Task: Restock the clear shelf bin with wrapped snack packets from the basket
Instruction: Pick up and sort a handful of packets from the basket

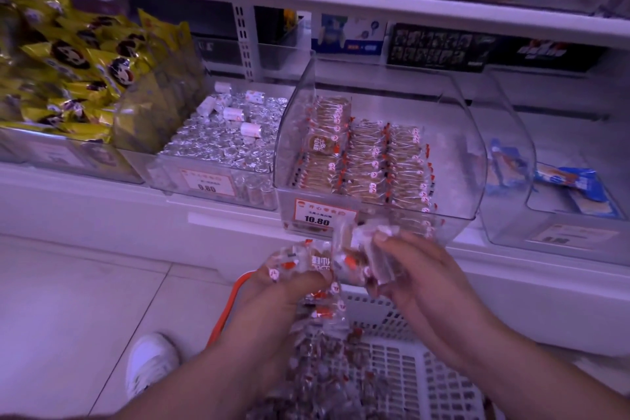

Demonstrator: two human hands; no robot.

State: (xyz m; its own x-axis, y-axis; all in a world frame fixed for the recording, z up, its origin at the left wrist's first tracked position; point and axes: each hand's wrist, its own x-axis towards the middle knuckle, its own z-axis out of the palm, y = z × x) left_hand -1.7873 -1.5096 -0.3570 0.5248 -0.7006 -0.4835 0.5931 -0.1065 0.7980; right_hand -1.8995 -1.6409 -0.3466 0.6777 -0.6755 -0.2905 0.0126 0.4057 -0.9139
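Observation:
The clear shelf bin (456, 160) stands on the low shelf ahead, with a 10.80 price label on its front, and holds rows of clear-wrapped snack packets (371, 160) with red marks. Just below its front, my left hand (283, 286) grips a bunch of the same snack packets (306, 262). My right hand (419, 269) grips another bunch (361, 249) beside it, and the two bunches touch. A white slotted basket (402, 365) sits on the floor under my hands with more packets (320, 361) heaped in it.
Left of the clear bin is a bin of silver-wrapped candies (225, 136), then yellow panda bags (68, 68). A bin on the right holds blue packets (572, 181). An upper shelf edge (341, 0) overhangs. My white shoe (150, 361) rests on the tiled floor.

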